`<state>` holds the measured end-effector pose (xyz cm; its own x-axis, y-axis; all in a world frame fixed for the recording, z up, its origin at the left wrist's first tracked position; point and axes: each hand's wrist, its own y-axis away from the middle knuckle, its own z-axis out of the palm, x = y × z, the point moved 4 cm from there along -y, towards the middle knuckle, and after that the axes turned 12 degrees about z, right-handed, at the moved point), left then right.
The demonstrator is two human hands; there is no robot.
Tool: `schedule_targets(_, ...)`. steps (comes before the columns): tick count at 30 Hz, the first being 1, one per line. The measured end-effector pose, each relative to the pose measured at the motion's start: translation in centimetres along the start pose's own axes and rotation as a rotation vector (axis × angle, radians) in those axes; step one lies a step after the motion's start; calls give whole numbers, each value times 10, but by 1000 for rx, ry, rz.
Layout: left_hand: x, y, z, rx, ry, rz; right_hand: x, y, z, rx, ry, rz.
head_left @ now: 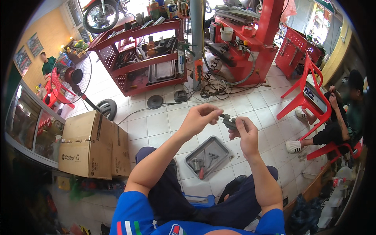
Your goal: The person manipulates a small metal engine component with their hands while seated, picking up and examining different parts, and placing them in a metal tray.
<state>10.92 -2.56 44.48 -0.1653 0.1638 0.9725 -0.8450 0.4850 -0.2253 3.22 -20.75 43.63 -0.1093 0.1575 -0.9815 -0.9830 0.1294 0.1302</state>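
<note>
While right grip (246, 135) pinches, dark part (229, 122) juts leftward.

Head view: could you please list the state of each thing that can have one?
Dark part: held up.
Left hand: pinching its thin end.
Right hand: gripping its block end.
Metal tray: flat, partly filled.
Red-handled tool: lying in the tray.
Cardboard boxes: standing, appear closed.
Fan: cannot tell whether spinning.
Red cart: open, loaded.
</note>
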Motion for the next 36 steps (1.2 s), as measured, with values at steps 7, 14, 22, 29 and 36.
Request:
schedule_targets(7, 2, 3, -5, -46, -53, 56, -2, 2, 0, -1, 73, -36)
schedule_targets(14, 16, 7, -6, -122, -31, 225, 0, 3, -2, -21, 75, -15)
schedule_targets(22, 5, 5, -8, -172, -208, 99, 3, 0, 0, -60, 64, -3)
schedule_targets(29, 5, 5, -10, -57, -127, 4, -2, -1, -3, -63, 68, 27)
schedule_targets(36, 11, 8, 7, -91, -104, 111, -4, 2, -7, -65, 67, 42)
